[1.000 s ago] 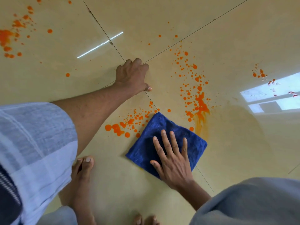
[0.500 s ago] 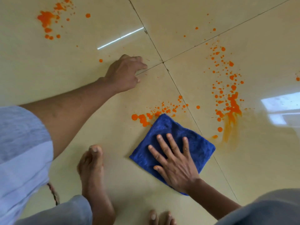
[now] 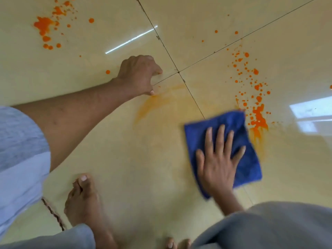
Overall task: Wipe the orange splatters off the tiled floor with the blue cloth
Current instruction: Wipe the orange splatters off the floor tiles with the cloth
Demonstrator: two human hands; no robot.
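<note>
From the head view: a blue cloth (image 3: 240, 133), soft, plush and limp, spread flat on the glossy cream tiled floor (image 3: 125, 150) just left of the densest orange splatters (image 3: 258, 117), its top corner touching them. Light and floppy by the look, likely to bunch if pinched; best driven by a flat palm on its middle. Right hand (image 3: 217, 162) splayed wide, pressed flat on the cloth, gripping nothing. Left hand (image 3: 139, 74) loosely curled, empty, braced on the tile near the grout cross. Pale orange smear (image 3: 152, 103) beside it; wet film, probably slippery. Further blotches (image 3: 45, 26) far left, untouched.
</note>
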